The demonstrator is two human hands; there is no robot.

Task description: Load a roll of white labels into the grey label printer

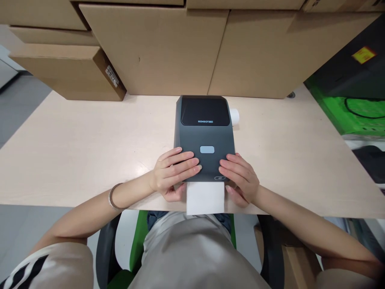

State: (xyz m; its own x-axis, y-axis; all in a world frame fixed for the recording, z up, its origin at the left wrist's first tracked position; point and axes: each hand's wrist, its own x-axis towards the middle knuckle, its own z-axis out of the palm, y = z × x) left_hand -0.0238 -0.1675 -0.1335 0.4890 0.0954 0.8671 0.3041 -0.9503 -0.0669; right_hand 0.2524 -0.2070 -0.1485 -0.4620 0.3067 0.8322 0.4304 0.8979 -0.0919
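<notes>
Left hand (174,173) and right hand (242,176) clasp a boxy dark-grey plastic printer (206,135) (fingers on top). White rectangular paper (205,199) fronts it.

A dark label printer (207,134) stands mid-desk, its front facing the near edge of the desk (90,152). The person's left hand (177,172) and right hand (240,176) lie over its two front corners, fingers on the top, thumbs lower; whether they grip is unclear. White paper (205,198) extends from its front past the near edge. A white roll (235,117) shows at its right side. Large cardboard boxes (159,52) line the far edge; a smaller box (66,72) sits by the far left corner.
</notes>
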